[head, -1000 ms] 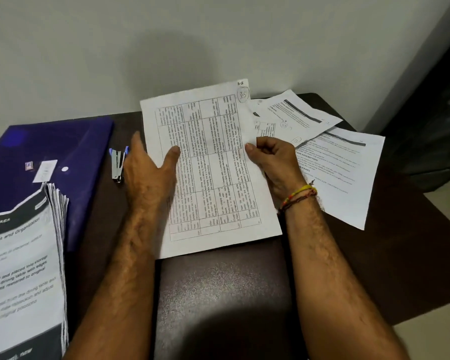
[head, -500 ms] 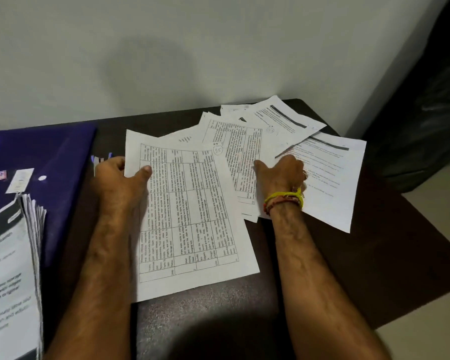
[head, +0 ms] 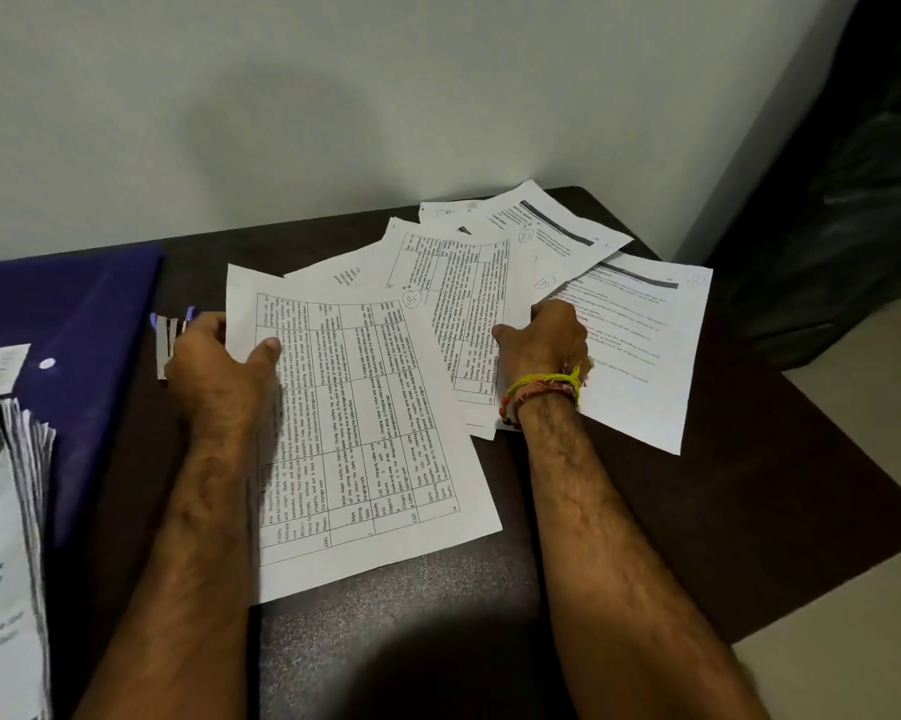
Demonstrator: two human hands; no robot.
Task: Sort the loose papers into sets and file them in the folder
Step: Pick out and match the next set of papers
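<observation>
A printed table sheet point(head: 380, 449) lies on the dark table in front of me. My left hand point(head: 219, 366) grips its left edge, thumb on top. A second table sheet point(head: 453, 298) lies fanned out behind it to the right, and my right hand point(head: 544, 340) rests on it with fingers curled at its right side, over a text page point(head: 645, 345). Another text page point(head: 552, 226) lies at the back by the wall. The blue folder point(head: 74, 324) lies at the left.
A thick stack of printed papers point(head: 6, 537) sits on the folder at the near left. A stapler point(head: 170, 335) lies between the folder and my left hand. The table edge point(head: 822, 589) runs at the right, with a dark bag point(head: 843, 200) beyond it.
The table sheet I held up with both hands has come down onto the table. My right hand let go of it and moved right onto the fanned sheets.
</observation>
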